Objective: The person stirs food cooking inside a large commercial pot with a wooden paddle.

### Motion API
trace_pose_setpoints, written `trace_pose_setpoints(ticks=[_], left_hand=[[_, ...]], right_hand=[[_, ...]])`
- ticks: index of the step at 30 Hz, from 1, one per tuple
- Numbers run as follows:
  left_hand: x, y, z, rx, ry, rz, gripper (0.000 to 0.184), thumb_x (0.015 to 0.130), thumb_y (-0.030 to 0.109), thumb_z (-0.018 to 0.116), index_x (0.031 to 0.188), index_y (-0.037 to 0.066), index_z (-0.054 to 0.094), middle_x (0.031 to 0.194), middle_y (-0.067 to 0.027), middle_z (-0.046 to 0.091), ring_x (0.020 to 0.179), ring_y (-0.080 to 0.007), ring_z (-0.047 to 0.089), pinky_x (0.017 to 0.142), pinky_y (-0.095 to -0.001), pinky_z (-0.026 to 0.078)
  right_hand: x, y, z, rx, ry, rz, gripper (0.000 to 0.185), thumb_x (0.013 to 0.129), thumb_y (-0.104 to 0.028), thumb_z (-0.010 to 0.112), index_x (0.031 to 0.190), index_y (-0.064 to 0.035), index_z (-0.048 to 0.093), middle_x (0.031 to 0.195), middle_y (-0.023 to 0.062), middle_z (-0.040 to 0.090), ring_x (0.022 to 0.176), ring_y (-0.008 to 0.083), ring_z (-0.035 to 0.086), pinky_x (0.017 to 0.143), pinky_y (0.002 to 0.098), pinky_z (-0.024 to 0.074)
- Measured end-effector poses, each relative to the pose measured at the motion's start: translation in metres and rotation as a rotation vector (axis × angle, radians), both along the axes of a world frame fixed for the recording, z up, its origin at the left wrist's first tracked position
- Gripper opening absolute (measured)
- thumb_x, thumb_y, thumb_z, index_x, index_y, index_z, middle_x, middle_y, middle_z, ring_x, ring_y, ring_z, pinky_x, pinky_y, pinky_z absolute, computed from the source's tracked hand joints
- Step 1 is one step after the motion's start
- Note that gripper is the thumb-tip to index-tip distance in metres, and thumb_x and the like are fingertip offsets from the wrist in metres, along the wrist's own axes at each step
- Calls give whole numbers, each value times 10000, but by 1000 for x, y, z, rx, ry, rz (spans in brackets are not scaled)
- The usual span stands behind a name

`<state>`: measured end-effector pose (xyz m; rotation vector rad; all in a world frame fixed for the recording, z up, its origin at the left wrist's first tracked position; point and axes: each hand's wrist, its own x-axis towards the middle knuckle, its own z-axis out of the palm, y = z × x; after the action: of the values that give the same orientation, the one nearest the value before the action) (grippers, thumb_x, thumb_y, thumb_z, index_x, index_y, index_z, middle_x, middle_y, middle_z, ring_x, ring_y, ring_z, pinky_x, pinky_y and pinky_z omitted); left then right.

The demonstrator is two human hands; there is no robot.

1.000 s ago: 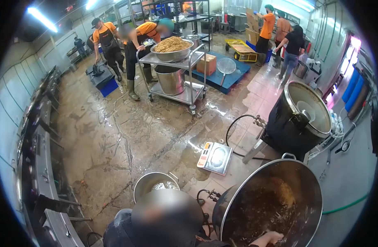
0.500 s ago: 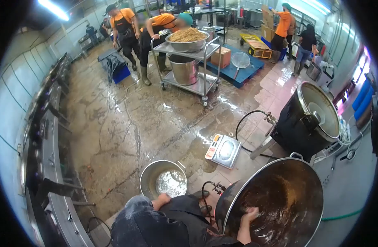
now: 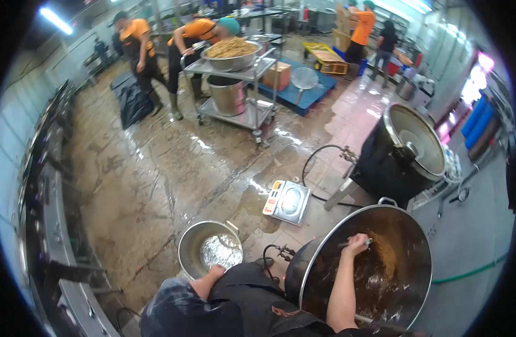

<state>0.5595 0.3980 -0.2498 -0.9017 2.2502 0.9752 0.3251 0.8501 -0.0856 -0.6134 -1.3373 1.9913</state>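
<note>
My right hand (image 3: 357, 245) is closed around a thin rod-like handle, above the inside of a large metal pot (image 3: 309, 269). A pale end of the handle shows past my fingers; its working end cannot be made out. Inside that pot is a dark brown, shiny liquid (image 3: 376, 286), with lighter brown residue along the wall. My left hand (image 3: 215, 273) is at the near rim of a smaller metal pot (image 3: 185, 244), its fingers curled at the edge. That pot has a shiny bottom and a side handle.
A digital scale (image 3: 287, 202) sits on the wet floor ahead. A tall dark pot (image 3: 376, 168) stands beyond the large one, with a gas hose nearby. Farther off are a steel cart (image 3: 252, 118) with a heaped bowl (image 3: 231, 63), a blue pallet (image 3: 325, 84) and several people. Steel equipment lines the left.
My right hand has moved up and forward over the large pot, its forearm now stretched across it. My left hand stays at the smaller pot's rim. The view has shifted somewhat.
</note>
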Motion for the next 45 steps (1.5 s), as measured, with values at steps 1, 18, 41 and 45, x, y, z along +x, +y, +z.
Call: trace_pose_setpoints(ticks=[1, 18, 41, 45], left_hand=[[0, -1, 1, -11, -2, 7, 329, 671, 292, 557, 868, 46, 651, 898, -178, 619, 869, -297, 594, 787, -359, 449], [-31, 1, 9, -36, 1, -129, 321, 690, 283, 528, 809, 8, 642, 770, -200, 620, 736, -323, 614, 699, -386, 473], [-36, -8, -21, -32, -28, -328, 349, 688, 289, 512, 871, 19, 637, 892, -202, 610, 856, -325, 593, 782, -379, 449], [-38, -19, -50, -65, -20, -532, 357, 694, 301, 513, 879, 22, 638, 918, -193, 608, 896, -319, 581, 807, -369, 438]], right_hand=[[6, 10, 6, -1, 8, -34, 262, 753, -169, 453, 532, -135, 317, 457, -33, 289, 371, 84, 248, 386, 257, 242], [261, 96, -57, 1045, -978, 559, 266, 632, -185, 612, 509, 2, 469, 483, 136, 484, 444, 250, 481, 460, 371, 365], [231, 74, -48, -517, -325, 38, 327, 739, -152, 432, 484, -157, 226, 401, -4, 213, 339, 134, 207, 392, 301, 241], [264, 123, -34, -11, -701, 168, 269, 694, -144, 484, 479, -140, 322, 414, -22, 280, 363, 125, 324, 402, 303, 330]])
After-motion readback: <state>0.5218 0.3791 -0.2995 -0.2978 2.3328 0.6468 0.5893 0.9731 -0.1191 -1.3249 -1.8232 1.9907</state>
